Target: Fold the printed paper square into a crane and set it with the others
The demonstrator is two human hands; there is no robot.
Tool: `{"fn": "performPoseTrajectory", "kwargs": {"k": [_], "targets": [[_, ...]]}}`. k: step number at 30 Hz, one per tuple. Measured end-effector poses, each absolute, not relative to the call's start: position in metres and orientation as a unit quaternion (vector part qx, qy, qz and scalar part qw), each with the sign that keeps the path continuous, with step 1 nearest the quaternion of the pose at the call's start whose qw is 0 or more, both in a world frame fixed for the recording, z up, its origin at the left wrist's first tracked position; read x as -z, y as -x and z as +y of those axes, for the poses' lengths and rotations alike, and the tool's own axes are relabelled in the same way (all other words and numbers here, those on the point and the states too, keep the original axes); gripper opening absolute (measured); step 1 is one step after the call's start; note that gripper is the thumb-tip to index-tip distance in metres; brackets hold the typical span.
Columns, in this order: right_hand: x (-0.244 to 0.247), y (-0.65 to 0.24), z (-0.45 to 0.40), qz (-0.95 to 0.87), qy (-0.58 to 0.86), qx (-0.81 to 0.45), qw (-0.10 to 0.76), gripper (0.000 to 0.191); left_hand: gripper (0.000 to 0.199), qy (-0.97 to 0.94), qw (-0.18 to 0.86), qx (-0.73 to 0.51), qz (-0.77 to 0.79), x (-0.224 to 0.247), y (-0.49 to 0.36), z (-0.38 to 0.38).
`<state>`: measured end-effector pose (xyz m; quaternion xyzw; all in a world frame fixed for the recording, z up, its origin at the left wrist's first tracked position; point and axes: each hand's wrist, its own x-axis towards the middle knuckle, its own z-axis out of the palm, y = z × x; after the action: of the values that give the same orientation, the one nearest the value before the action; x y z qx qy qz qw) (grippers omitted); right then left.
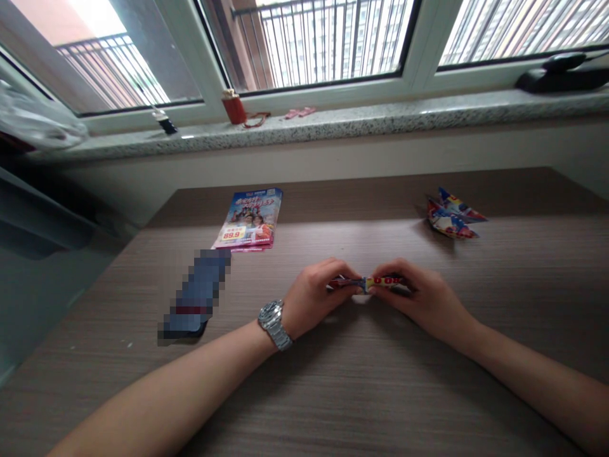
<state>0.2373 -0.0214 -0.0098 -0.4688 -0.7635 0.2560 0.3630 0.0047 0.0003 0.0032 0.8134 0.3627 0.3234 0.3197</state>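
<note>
A narrow folded strip of colourful printed paper (387, 280) is held level between my two hands, just above the table. My left hand (320, 293), with a silver watch (275, 324) on its wrist, pinches the left part between thumb and fingers. On the other side my right hand (423, 293) pinches the right part the same way. Both thumbs meet near the strip's middle. Fingers cover much of the paper, so its full shape is hidden. Beyond my right hand lies a pointed folded-paper piece (454, 216) in similar colours.
A stack of printed flyers (252, 219) lies at the back left of the wooden table (304, 393), near a blurred-out phone (197, 292). On the stone windowsill (352, 124) stand a red container (233, 108), a small dark item (165, 122) and a black device (566, 76).
</note>
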Motion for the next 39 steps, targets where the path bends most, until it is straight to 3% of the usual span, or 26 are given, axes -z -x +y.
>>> {"fn": "performPoseTrajectory", "kwargs": {"k": [10, 20, 28, 32, 39], "targets": [[0.01, -0.237, -0.017, -0.836, 0.404, -0.2, 0.313, 0.013, 0.009, -0.845, 0.24, -0.274, 0.391, 0.001, -0.007, 0.005], [0.011, -0.238, -0.016, -0.895, 0.363, -0.074, 0.248, 0.029, 0.01, -0.854, 0.157, -0.269, 0.416, 0.005, -0.01, 0.006], [0.015, -0.247, -0.006, -0.88, 0.409, -0.028, 0.242, 0.028, 0.033, -0.924, 0.048, -0.176, 0.336, -0.005, -0.013, -0.009], [0.015, -0.249, -0.004, -0.878, 0.414, -0.023, 0.239, 0.029, 0.053, -0.926, 0.058, -0.143, 0.344, -0.005, -0.015, -0.016], [0.013, -0.243, -0.012, -0.882, 0.423, -0.004, 0.209, 0.035, 0.059, -0.918, 0.1, -0.138, 0.357, -0.004, -0.012, -0.018]]}}
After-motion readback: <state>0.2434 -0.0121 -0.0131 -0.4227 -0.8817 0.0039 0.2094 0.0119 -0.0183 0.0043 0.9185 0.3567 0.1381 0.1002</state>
